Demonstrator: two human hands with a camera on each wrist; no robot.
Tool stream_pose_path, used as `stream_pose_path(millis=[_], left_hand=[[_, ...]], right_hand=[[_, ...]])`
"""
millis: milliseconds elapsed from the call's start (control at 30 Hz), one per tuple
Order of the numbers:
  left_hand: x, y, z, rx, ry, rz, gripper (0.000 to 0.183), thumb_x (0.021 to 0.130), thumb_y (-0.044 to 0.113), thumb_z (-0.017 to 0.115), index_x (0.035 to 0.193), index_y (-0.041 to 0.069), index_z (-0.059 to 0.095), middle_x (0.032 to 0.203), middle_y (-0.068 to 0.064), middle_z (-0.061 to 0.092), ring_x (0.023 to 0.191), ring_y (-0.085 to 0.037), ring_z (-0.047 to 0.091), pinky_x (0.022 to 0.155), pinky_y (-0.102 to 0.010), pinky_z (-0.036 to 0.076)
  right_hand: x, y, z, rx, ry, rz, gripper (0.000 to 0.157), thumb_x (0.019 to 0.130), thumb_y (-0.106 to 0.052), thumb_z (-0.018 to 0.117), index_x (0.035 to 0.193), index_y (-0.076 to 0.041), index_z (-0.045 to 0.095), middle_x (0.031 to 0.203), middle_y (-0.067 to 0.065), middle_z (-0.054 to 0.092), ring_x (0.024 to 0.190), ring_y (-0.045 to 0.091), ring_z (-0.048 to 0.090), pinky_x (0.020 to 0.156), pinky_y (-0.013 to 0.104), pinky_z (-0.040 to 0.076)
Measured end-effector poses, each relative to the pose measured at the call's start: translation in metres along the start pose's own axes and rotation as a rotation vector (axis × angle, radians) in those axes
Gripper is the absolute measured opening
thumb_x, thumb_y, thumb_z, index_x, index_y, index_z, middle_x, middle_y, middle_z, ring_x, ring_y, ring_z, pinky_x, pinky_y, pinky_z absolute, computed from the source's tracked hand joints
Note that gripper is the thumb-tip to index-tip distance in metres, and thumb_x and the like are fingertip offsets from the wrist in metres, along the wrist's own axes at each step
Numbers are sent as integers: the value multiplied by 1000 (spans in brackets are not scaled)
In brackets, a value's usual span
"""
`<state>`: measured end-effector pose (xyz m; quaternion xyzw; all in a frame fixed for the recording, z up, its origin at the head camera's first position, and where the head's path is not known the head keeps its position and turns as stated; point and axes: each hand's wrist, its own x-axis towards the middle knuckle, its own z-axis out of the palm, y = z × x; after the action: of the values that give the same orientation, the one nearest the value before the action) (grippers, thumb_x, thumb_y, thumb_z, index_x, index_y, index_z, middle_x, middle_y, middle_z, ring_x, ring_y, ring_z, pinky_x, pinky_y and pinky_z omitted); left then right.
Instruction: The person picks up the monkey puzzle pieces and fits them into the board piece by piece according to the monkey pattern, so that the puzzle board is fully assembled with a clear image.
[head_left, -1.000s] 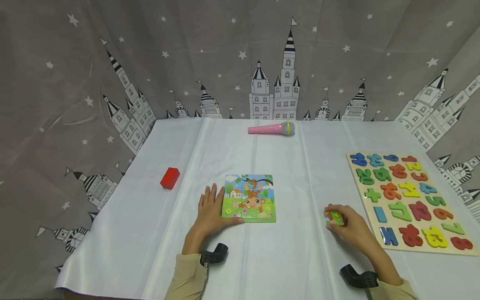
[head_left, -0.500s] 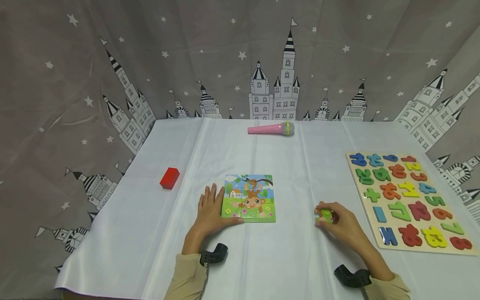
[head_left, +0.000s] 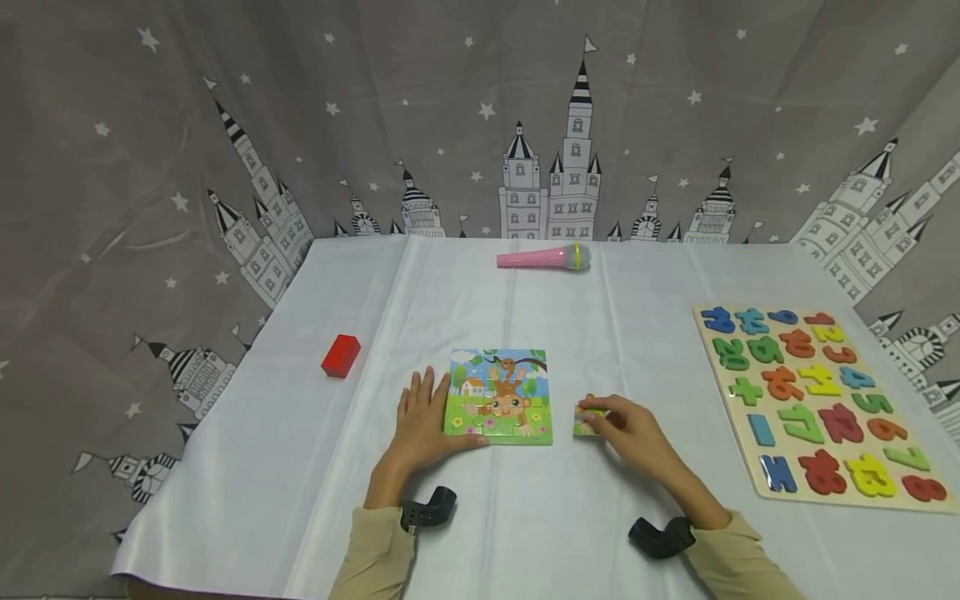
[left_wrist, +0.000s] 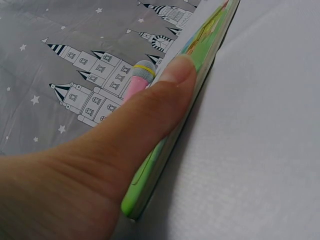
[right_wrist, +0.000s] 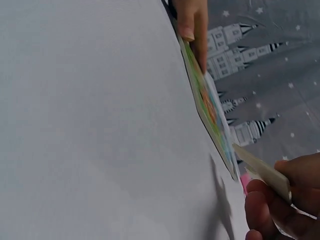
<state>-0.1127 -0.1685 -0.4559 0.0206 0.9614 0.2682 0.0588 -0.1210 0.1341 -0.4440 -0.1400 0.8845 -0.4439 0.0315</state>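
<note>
A square jigsaw puzzle (head_left: 498,396) with a monkey picture lies at the middle of the table. Straight fingers of my left hand (head_left: 422,425) lie along its left side, while the thumb touches its near edge, as the left wrist view also shows. My right hand (head_left: 633,433) pinches a small puzzle piece (head_left: 588,418) just right of the board. In the right wrist view the piece (right_wrist: 265,172) is tilted, raised off the cloth, with its pale underside showing. Fingers hide part of its picture.
To the right lies a wooden board (head_left: 738,429) with coloured letters and numbers. A pink toy microphone (head_left: 532,260) lies at the back, and a red block (head_left: 341,356) at the left. White cloth (head_left: 555,533) covers the table; a grey castle-print curtain (head_left: 420,75) hangs behind.
My right hand has carried the puzzle piece leftward, from near the letter board to beside the jigsaw puzzle. My left hand has stayed where it was.
</note>
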Motion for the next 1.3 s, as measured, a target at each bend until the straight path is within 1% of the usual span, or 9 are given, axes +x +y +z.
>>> stream_pose_path(millis=[200, 400, 533, 600, 733, 833, 933, 1067, 1300], left_hand=[[1, 1, 1, 7, -4, -3, 113, 62, 57, 73, 145, 6, 16, 153, -17, 0, 141, -34, -8, 114, -51, -2], [1, 2, 1, 10, 7, 7, 113, 62, 57, 74, 145, 5, 18, 153, -19, 2, 141, -35, -6, 113, -52, 0], [1, 2, 0, 12, 9, 8, 113, 62, 58, 73, 144, 4, 19, 153, -19, 2, 141, -35, -6, 113, -52, 0], [1, 2, 0, 17, 10, 9, 113, 62, 58, 73, 144, 4, 19, 153, -19, 2, 141, -36, -6, 113, -53, 0], [1, 2, 1, 25, 11, 10, 113, 62, 58, 73, 144, 4, 19, 153, -19, 2, 141, -36, -6, 113, -53, 1], [1, 2, 0, 25, 13, 11, 112, 62, 58, 73, 144, 4, 19, 153, -19, 2, 141, -36, -6, 113, -52, 1], [0, 2, -1, 23, 14, 10, 112, 62, 58, 73, 144, 4, 19, 152, -19, 2, 141, -36, -6, 113, -52, 1], [-1, 2, -2, 26, 15, 11, 112, 62, 58, 73, 144, 4, 19, 152, -20, 3, 141, -36, -5, 113, -52, 1], [-2, 1, -2, 21, 20, 12, 112, 62, 57, 73, 144, 3, 20, 152, -20, 3, 141, -37, -5, 113, -53, 2]], right_hand=[[15, -11, 18, 35, -15, -85, 22, 85, -16, 63, 105, -10, 68, 113, 12, 64, 63, 3, 45, 56, 17, 40], [27, -21, 34, 60, 2, -157, 19, 83, -9, 64, 101, -8, 68, 92, 8, 68, 58, 3, 42, 51, 17, 38], [34, -26, 44, 46, -19, -148, 28, 82, -8, 64, 110, -10, 64, 70, 3, 57, 55, 5, 39, 48, 17, 34], [36, -28, 47, 42, -32, -127, 34, 82, -8, 64, 116, -10, 60, 66, 1, 50, 53, 5, 37, 48, 17, 32], [37, -32, 52, 46, -43, -90, 37, 81, -7, 65, 117, -10, 58, 69, 3, 54, 53, 5, 39, 48, 17, 33], [37, -33, 54, 40, -38, -89, 33, 79, -7, 66, 112, -8, 60, 79, 6, 63, 58, 7, 46, 51, 17, 38], [37, -34, 55, 17, -22, -92, 32, 78, -8, 68, 109, -6, 61, 89, 8, 67, 67, 9, 52, 58, 18, 41], [36, -35, 55, -34, -6, -83, 32, 77, -9, 69, 108, -3, 63, 88, 7, 64, 72, 12, 52, 61, 19, 41], [35, -36, 55, -128, -11, -92, 34, 75, -14, 72, 107, -3, 65, 83, 5, 56, 68, 11, 43, 58, 19, 36]])
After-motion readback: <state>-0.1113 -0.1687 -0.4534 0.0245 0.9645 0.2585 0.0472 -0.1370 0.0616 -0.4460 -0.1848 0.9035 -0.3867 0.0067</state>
